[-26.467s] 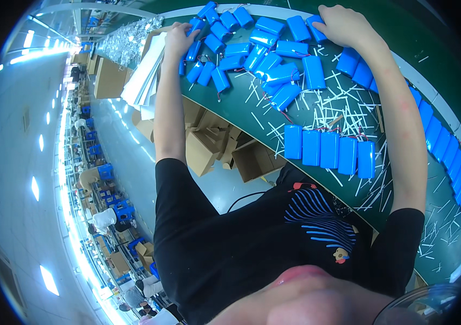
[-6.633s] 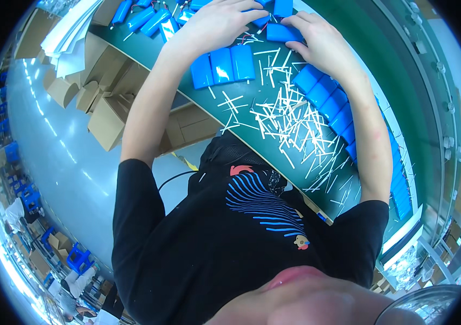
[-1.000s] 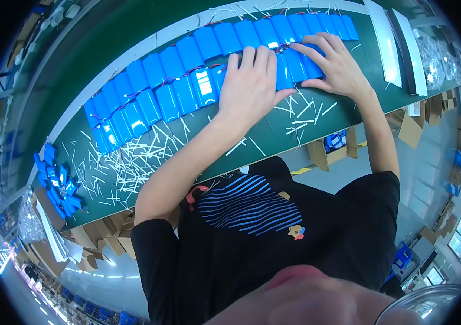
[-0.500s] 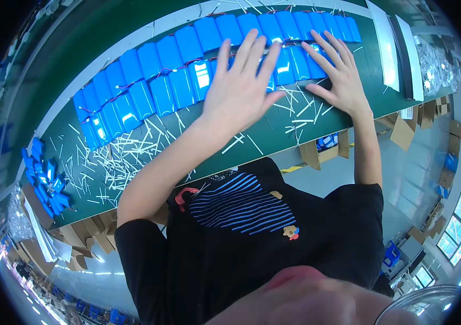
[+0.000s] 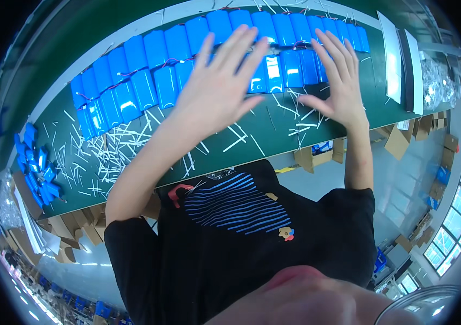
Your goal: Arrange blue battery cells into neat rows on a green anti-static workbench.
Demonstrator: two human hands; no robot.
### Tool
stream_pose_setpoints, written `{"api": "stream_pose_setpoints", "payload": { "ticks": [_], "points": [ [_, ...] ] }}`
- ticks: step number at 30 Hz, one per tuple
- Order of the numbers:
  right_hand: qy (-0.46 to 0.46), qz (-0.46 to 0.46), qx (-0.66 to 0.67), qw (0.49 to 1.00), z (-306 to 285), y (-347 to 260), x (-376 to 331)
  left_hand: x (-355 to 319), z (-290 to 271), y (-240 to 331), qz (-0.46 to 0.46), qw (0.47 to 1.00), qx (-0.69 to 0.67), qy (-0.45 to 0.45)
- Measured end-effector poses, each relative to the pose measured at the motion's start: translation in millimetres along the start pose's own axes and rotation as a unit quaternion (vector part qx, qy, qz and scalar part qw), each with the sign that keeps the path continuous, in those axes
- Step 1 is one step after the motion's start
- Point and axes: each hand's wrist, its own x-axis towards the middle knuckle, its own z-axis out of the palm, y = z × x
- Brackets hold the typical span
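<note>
And the left hand [image 5: 214, 89] has slid back toward the desk's left end, opening up the stretch between the two hands! A second ago it was down over those packs; now several blue ones show clear there. It's blurred, its grip spread wide, fingers fanned over both rows and pinching nothing. Is it touching the wrap? Cannot tell from here

Over to the right hand [image 5: 341, 86]: grip spread too, fingers over the right end of the near row of shiny blue rectangular wrapped packs [image 5: 125, 100], thumb out over the green desk [image 5: 377, 76] on the near-edge side. Contact there can't be told either

Behind it, the far row of matching blue packs [image 5: 198, 35] curves along the desk's far edge, thin red-and-dark wires with small white connectors [image 5: 173, 61] trailing between the rows. What it means for the work: both rows are lying in line unheld, so this looks like a release after squaring up, a judgement only

Thin white strips [image 5: 114, 154] litter the desk in front, thickest toward the near left corner, where a loose heap of blue packs [image 5: 33, 165] sits at the left end. Flat white sheets [image 5: 390, 59] stand guard at the right end
</note>
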Motion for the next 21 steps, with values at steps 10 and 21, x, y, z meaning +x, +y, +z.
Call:
{"api": "stream_pose_setpoints", "payload": {
  "ticks": [10,21],
  "points": [
    [-0.041,-0.120,0.096,0.987,39,-39,35,-26,-8,-18,-0.033,0.998,0.035,-0.027],
    [-0.082,-0.096,0.159,0.979,39,-31,44,-25,-5,-18,-0.042,0.998,0.038,-0.010]
  ]
}}
